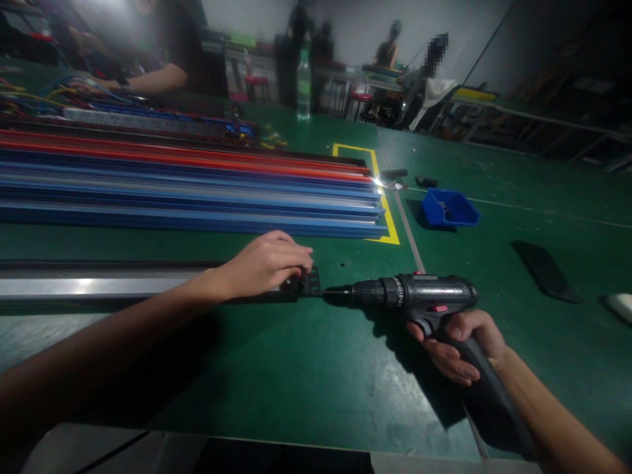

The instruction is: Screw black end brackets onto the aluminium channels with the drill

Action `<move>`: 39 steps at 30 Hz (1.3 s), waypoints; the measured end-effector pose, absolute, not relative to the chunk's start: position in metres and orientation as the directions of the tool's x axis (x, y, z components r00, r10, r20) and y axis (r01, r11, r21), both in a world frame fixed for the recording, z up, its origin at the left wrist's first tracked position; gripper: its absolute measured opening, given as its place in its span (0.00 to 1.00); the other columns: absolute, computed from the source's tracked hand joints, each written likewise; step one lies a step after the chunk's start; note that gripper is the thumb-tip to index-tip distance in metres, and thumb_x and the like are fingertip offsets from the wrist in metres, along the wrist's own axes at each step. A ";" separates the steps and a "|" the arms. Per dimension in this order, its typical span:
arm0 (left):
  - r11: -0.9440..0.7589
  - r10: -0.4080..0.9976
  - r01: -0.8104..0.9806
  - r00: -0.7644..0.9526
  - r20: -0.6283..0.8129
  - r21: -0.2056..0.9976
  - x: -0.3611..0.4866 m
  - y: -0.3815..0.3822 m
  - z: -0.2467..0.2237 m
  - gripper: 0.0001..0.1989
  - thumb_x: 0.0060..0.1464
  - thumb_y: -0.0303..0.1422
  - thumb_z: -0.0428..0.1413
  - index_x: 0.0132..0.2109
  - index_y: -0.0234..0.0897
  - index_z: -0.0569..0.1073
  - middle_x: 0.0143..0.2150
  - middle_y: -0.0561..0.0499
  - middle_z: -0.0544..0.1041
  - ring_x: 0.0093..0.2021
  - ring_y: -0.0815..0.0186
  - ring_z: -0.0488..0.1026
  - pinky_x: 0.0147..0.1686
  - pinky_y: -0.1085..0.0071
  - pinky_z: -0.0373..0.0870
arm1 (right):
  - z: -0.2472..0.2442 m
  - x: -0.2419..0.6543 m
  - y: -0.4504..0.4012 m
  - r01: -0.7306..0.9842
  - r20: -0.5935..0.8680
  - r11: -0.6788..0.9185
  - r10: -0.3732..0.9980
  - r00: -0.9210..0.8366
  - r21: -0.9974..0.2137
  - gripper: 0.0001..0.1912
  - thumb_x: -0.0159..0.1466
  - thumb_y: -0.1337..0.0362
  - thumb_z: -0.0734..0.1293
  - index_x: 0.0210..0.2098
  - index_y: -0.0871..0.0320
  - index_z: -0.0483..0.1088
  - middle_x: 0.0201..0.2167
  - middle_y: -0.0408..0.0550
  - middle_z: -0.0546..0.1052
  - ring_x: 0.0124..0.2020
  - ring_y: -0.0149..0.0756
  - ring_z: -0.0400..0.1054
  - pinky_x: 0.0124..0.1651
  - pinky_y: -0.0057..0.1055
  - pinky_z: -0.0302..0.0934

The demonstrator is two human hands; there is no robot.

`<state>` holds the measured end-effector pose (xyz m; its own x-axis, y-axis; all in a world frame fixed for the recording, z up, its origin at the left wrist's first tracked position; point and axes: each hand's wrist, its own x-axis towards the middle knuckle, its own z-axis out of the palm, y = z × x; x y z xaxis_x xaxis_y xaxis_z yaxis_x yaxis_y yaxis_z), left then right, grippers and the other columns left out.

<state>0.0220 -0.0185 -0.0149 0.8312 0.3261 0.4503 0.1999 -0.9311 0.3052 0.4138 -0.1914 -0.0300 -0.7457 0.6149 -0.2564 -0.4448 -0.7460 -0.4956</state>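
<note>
My right hand is wrapped round the handle of a black cordless drill, a finger near its trigger. The drill lies level and points left, its bit tip at a small black end cap. That cap sits at the right end of a long black and silver metal profile. My left hand rests over this end, its fingers closed on the end cap. The fingertips partly cover the cap, so the exact contact of bit and screw is hidden. Just above the bit, a tiny dark screw-like piece lies on the table.
Blue profiles and red profiles lie behind, ending within yellow tape. To the right are a blue bin and a flat black piece. A bottle stands at the back; another person's arm is at upper left.
</note>
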 end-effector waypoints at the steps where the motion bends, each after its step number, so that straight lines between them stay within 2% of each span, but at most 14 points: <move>1: -0.930 0.328 0.203 0.835 0.443 0.305 0.022 -0.019 -0.015 0.09 0.69 0.26 0.54 0.45 0.41 0.79 0.47 0.55 0.86 0.58 0.63 0.81 0.57 0.64 0.66 | -0.030 0.414 -0.191 -0.441 -0.265 -0.747 0.615 -0.743 -0.497 0.23 0.60 0.63 0.63 0.51 0.68 0.72 0.23 0.40 0.68 0.14 0.25 0.58 0.22 0.23 0.67; 6: -0.914 0.370 0.261 0.852 0.372 0.311 0.022 -0.018 -0.016 0.11 0.69 0.29 0.54 0.49 0.44 0.81 0.52 0.54 0.85 0.56 0.63 0.81 0.55 0.65 0.71 | -0.030 0.413 -0.193 -0.443 -0.289 -0.743 0.627 -0.724 -0.502 0.25 0.59 0.63 0.63 0.52 0.72 0.72 0.23 0.41 0.68 0.14 0.26 0.59 0.21 0.24 0.66; 10: -0.877 0.411 0.299 0.872 0.267 0.375 0.022 -0.019 -0.014 0.12 0.70 0.33 0.54 0.51 0.44 0.82 0.55 0.53 0.84 0.54 0.64 0.82 0.52 0.69 0.75 | -0.033 0.414 -0.194 -0.468 -0.288 -0.721 0.656 -0.697 -0.510 0.23 0.61 0.65 0.62 0.51 0.73 0.73 0.23 0.43 0.68 0.14 0.26 0.59 0.21 0.24 0.66; 16: -0.864 0.380 0.257 0.897 0.226 0.432 0.023 -0.020 -0.011 0.12 0.71 0.32 0.53 0.52 0.44 0.82 0.56 0.52 0.83 0.55 0.64 0.81 0.55 0.69 0.75 | -0.034 0.413 -0.192 -0.461 -0.294 -0.748 0.631 -0.718 -0.478 0.22 0.60 0.65 0.61 0.50 0.72 0.73 0.24 0.44 0.69 0.14 0.28 0.61 0.21 0.25 0.67; 24: -0.830 0.384 0.273 0.912 0.144 0.487 0.025 -0.021 -0.005 0.11 0.70 0.29 0.53 0.48 0.42 0.81 0.49 0.52 0.84 0.49 0.65 0.80 0.49 0.71 0.73 | -0.031 0.412 -0.194 -0.462 -0.315 -0.759 0.625 -0.714 -0.458 0.22 0.61 0.64 0.62 0.50 0.72 0.72 0.24 0.45 0.71 0.16 0.28 0.64 0.23 0.25 0.70; 31: -0.837 0.355 0.247 0.924 0.142 0.488 0.024 -0.017 -0.008 0.10 0.71 0.29 0.52 0.47 0.41 0.79 0.49 0.51 0.82 0.51 0.65 0.77 0.51 0.70 0.70 | -0.032 0.410 -0.192 -0.448 -0.323 -0.780 0.601 -0.731 -0.437 0.23 0.61 0.66 0.61 0.52 0.74 0.72 0.25 0.47 0.73 0.19 0.31 0.70 0.23 0.25 0.69; 39: -0.827 0.354 0.245 0.926 0.131 0.505 0.027 -0.019 -0.002 0.10 0.70 0.28 0.52 0.47 0.40 0.79 0.47 0.50 0.82 0.50 0.64 0.77 0.49 0.69 0.69 | -0.032 0.411 -0.193 -0.426 -0.357 -0.780 0.601 -0.715 -0.458 0.27 0.62 0.64 0.62 0.56 0.75 0.71 0.25 0.47 0.73 0.17 0.32 0.70 0.22 0.25 0.69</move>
